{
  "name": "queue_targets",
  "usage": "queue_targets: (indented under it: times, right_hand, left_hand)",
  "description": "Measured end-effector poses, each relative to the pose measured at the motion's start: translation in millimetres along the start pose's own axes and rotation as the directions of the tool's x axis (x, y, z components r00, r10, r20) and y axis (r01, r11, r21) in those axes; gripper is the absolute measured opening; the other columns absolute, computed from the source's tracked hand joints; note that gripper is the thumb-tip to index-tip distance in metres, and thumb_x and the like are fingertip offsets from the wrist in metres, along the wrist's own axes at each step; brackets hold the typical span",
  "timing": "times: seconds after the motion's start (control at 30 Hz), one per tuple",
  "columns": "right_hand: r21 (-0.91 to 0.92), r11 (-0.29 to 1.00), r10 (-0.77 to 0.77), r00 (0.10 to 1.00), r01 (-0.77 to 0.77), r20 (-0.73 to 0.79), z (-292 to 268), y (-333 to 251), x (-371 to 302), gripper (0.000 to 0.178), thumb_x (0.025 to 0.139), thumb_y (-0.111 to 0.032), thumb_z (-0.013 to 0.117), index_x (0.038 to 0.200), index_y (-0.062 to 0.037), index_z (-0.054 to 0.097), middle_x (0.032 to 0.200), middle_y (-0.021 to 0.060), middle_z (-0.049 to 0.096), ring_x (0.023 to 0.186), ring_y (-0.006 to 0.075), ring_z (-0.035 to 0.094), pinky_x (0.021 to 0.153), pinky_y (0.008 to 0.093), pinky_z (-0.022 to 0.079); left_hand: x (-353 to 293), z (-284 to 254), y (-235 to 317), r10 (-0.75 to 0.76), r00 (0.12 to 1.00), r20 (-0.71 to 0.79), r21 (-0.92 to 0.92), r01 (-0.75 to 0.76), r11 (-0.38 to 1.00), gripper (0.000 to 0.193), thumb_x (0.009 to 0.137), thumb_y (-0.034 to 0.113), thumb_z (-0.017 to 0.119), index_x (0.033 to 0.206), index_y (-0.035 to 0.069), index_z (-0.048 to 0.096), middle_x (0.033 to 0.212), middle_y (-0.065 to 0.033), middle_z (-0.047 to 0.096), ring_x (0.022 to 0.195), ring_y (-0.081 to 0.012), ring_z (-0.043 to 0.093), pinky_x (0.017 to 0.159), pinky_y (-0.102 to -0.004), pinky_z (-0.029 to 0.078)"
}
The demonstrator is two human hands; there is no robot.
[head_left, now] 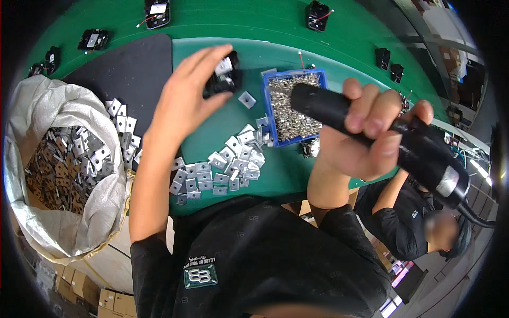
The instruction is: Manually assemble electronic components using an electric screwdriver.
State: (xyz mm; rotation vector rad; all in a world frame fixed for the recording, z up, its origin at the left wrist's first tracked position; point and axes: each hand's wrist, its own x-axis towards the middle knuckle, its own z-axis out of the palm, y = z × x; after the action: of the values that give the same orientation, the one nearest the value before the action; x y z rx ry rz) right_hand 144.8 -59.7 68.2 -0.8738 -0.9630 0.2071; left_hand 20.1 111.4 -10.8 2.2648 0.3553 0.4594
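My left hand (183, 98) grips a small black plastic housing (231, 77), with fingers across its far side and the thumb at its near side. A pale metal piece shows inside the housing. In my right hand (371, 130) is a black corded electric screwdriver (432, 153), held tilted above the table, its cable running off to the right. Its nose end overlaps a blue bin (269, 114) filled with small metal screws (286, 114). One square metal plate with a hole (247, 99) lies between the housing and the bin. More metal plates (204, 176) spread nearer my body.
A white woven sack (32, 106) of silvery and brown metal plates stands at the left, beside a black mat (122, 69). Several black housings, one (318, 16) with a red wire, lie along the far green surface. A co-worker (403, 217) is at the right.
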Motion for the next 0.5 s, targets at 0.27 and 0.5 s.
queue_targets:
  times: [0.27,0.5]
  right_hand:
    - [-0.021,0.999,0.016,0.940,-0.024,-0.340,-13,5,10,0.054,0.073,0.002,0.065,0.121,0.0002,0.039,0.070,0.0085,0.058,0.055,0.0154,0.054,0.065,0.0384,0.053]
    - [-0.255,0.960,0.063,0.973,-0.121,-0.222,-28,16,4,0.043,0.079,0.000,0.059,0.119,0.0010,0.042,0.068,0.0077,0.053,0.057,0.0149,0.052,0.069,0.0394,0.052]
  left_hand:
    - [65,-9,-33,-0.060,0.997,-0.057,0.291,0.074,0.954,0.075,0.069,0.010,0.074,0.137,0.016,0.042,0.133,-0.0184,0.048,0.121,-0.0336,0.047,0.101,-0.0383,0.039]
    - [36,-7,14,0.105,0.982,-0.155,0.333,-0.048,0.942,0.052,0.070,0.007,0.073,0.119,0.011,0.056,0.117,-0.0139,0.053,0.109,-0.0324,0.050,0.093,-0.0392,0.042]
